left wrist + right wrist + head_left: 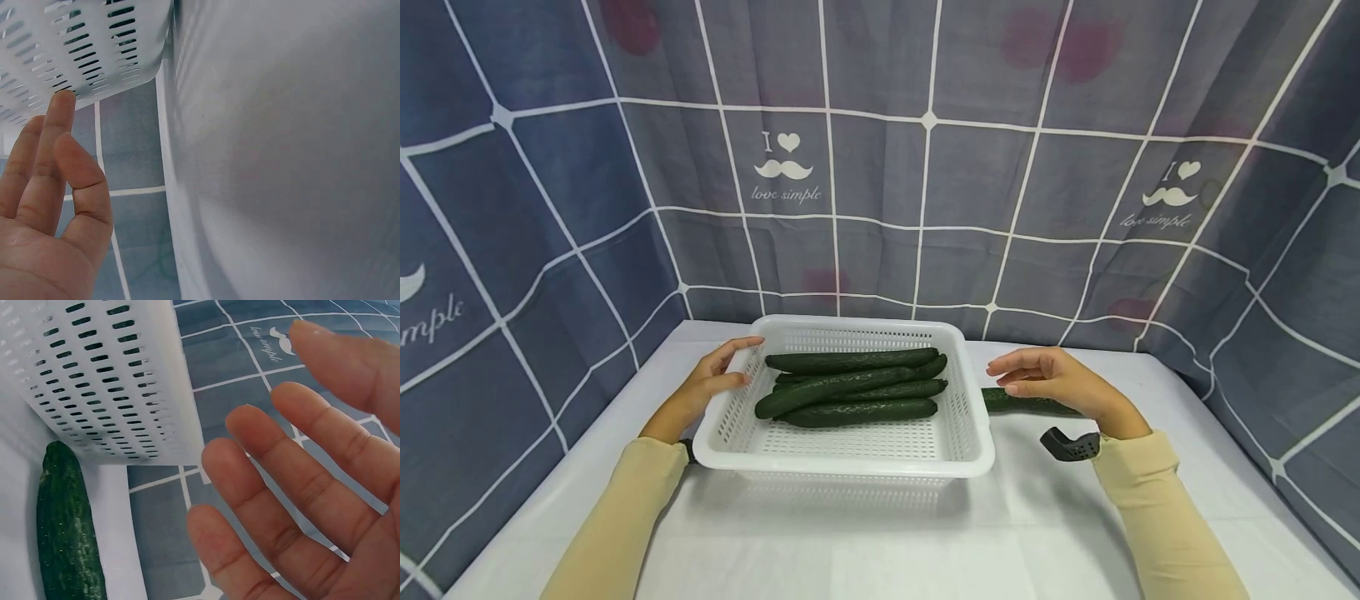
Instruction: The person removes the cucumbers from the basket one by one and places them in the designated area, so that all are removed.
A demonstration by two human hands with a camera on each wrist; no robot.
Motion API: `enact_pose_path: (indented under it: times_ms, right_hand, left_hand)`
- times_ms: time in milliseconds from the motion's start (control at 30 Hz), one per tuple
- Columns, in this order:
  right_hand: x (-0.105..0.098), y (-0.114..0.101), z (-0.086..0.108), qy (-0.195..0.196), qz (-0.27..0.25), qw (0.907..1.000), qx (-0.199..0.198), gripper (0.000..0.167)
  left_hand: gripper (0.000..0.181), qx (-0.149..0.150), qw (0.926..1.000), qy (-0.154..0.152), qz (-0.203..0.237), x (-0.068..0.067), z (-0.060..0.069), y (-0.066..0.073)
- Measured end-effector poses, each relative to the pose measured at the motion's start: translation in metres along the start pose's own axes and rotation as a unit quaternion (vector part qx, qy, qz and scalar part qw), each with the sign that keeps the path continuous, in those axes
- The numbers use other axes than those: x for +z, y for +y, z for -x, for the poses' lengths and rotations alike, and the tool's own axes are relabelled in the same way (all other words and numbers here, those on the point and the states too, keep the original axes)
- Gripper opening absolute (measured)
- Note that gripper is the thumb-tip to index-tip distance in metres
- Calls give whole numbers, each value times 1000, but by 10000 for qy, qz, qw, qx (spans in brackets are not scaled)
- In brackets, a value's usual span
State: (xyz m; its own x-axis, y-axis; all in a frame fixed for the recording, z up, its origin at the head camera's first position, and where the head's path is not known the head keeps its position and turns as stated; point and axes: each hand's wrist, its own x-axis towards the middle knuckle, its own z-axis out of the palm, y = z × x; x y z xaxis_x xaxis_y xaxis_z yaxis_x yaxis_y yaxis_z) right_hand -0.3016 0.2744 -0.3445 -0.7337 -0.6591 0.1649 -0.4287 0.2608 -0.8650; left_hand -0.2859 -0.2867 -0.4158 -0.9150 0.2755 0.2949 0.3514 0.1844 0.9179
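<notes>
A white perforated basket (850, 467) stands on the white table with several dark green cucumbers (856, 412) lying in it. Fingers of my left hand (703, 385) touch the basket's left side; in the left wrist view the fingers of the left hand (53, 200) are nearly straight against the basket wall (94, 56). Just right of the basket my right hand (1060, 383) hovers over a single cucumber (1022, 402) on the table, holding nothing. The right wrist view shows the right hand (312, 500) with spread fingers, apart from the basket (100, 387) and the cucumber (67, 525).
A grey-blue curtain (880, 267) with white lines hangs behind the table and at both sides. The white tabletop (820, 542) reaches toward the front. A black strap device (1070, 445) sits at the right wrist.
</notes>
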Motion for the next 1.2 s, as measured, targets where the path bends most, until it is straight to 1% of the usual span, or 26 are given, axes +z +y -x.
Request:
enact_pose_path:
  times_ms: [167,400,533,633,767,967,1200]
  right_hand:
    - [-1,-10,-6,-215,-44,9996,176,36]
    - [-1,-18,-19,-517,72,9986,112,38]
    - [-2,-23,-28,-796,136,9965,232,40]
    - [-1,-28,-35,-927,206,9948,354,43]
    - [3,-34,-43,-988,229,9938,455,47]
    - [9,-40,-56,-1096,211,9927,460,44]
    - [17,-45,-70,-1054,188,9927,552,50]
  left_hand:
    - [60,-17,10000,-26,-3,0,1,0]
    - [60,-39,10000,-48,70,0,1,0]
    - [60,-33,9999,-45,104,0,2,1]
    - [59,22,10000,-34,69,0,1,1]
    - [59,66,10000,-31,26,-1,0,0]
    - [60,67,10000,-38,41,-1,0,-1]
    - [59,-11,9999,-53,159,0,1,0]
